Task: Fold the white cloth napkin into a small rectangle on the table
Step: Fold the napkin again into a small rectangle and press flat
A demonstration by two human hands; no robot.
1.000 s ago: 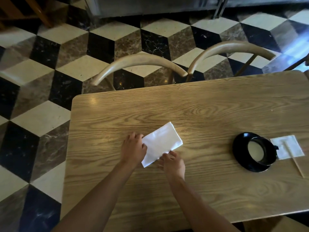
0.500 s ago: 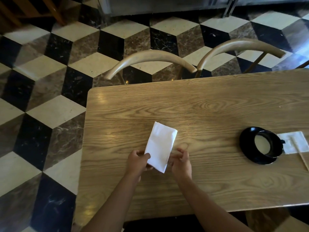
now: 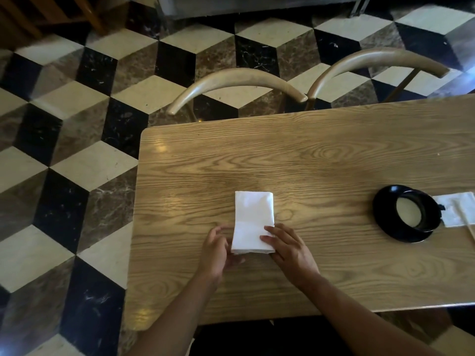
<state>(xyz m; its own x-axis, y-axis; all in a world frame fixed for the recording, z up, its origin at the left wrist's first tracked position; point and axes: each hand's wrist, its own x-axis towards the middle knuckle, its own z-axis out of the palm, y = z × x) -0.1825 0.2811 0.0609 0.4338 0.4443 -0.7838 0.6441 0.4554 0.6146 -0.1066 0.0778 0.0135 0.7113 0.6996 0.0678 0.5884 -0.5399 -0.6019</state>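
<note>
The white cloth napkin (image 3: 253, 217) lies on the wooden table (image 3: 321, 155) as a narrow folded rectangle, its long side pointing away from me. My left hand (image 3: 214, 253) is at its near left corner, fingers curled along the edge and thumb at the near end. My right hand (image 3: 290, 250) holds the near right corner, with two fingertips lying on top of the cloth. The far half of the napkin rests flat and untouched.
A black cup on a black saucer (image 3: 406, 214) stands to the right, beside a small white paper square (image 3: 452, 209) with a wooden stick (image 3: 465, 222) on it. Two curved wooden chair backs (image 3: 236, 78) (image 3: 380, 57) line the table's far edge. The table's left edge is close.
The napkin has turned from slanting to the right to pointing straight away from me. Both hands have shifted from its side to its near end.
</note>
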